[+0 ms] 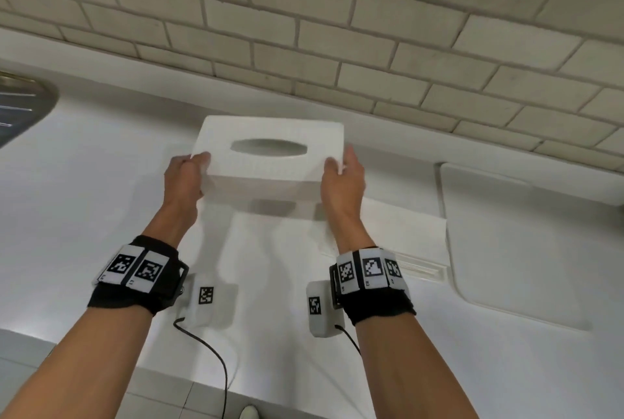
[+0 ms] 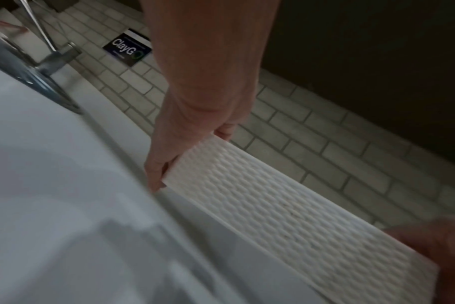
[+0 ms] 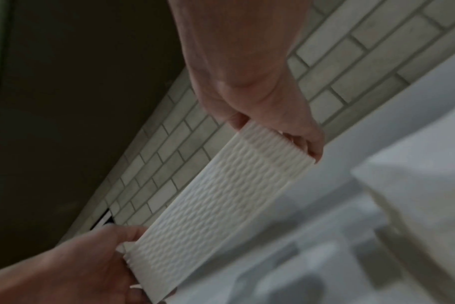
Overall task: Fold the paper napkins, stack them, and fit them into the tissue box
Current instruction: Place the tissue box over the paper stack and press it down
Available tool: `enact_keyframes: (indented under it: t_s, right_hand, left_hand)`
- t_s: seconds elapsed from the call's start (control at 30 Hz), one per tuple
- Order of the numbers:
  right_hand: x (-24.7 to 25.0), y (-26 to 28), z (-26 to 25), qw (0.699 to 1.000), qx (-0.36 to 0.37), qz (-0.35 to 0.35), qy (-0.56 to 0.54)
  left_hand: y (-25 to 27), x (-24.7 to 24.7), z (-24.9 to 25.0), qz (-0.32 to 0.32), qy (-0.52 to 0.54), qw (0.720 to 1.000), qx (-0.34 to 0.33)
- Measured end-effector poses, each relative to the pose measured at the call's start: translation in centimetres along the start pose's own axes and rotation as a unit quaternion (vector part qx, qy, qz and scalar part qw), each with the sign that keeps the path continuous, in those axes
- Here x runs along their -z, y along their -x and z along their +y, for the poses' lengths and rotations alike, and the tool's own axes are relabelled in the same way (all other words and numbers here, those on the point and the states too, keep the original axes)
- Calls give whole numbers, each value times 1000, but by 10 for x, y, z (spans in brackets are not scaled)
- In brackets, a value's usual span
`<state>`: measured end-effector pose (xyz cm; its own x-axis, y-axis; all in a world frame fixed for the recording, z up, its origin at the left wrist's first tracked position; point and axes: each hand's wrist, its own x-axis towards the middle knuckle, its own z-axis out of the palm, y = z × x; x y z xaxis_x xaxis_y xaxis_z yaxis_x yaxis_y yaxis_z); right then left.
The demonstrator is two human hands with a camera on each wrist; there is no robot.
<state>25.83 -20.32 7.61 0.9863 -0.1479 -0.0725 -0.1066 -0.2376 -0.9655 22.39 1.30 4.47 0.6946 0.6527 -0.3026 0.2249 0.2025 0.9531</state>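
White and ribbed along its side, the tissue box (image 1: 270,152) is being held up off the counter (image 1: 84,199) between both hands, level, with its oval slot facing up. Nearest the person, the wrists are wearing black bands (image 1: 135,277) carrying printed square markers, with small white camera blocks (image 1: 211,300) and a dark cable (image 1: 209,351) hanging under them.

Further out, the left hand (image 1: 184,179) is gripping the box's left end, thumb lying on the top edge and fingers curled underneath the end; the left wrist view shows those fingers (image 2: 156,174) wrapped round the short end of the textured side. The right hand (image 1: 344,179) is doing the same at the right end, thumb on top, fingers curled round the end wall, as the right wrist view confirms with its fingertips (image 3: 312,148) hooked over the edge.

Below and just beyond the hands, a paper napkin (image 1: 388,226) is lying flat on the counter, partly under the box's shadow. To the right, a white board (image 1: 523,250) is resting on the counter. At the far left a metal sink (image 1: 23,104) is showing, and behind everything a pale brick-tile wall (image 1: 337,13) is running across.
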Motion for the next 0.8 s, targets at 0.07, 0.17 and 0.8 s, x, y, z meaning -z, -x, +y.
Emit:
enact_keyframes:
  t_s: [0.07, 0.17, 0.8]
  right_hand:
    - [30, 0, -10, 997, 16, 63, -32]
    - [88, -4, -8, 987, -4, 145, -75]
    - [207, -2, 124, 978, -153, 87, -111]
  left_hand:
    - [16, -21, 14, -35, 26, 999, -20]
    - [52, -66, 24, -98, 37, 994, -43]
    - [137, -155, -78, -118, -62, 990, 42]
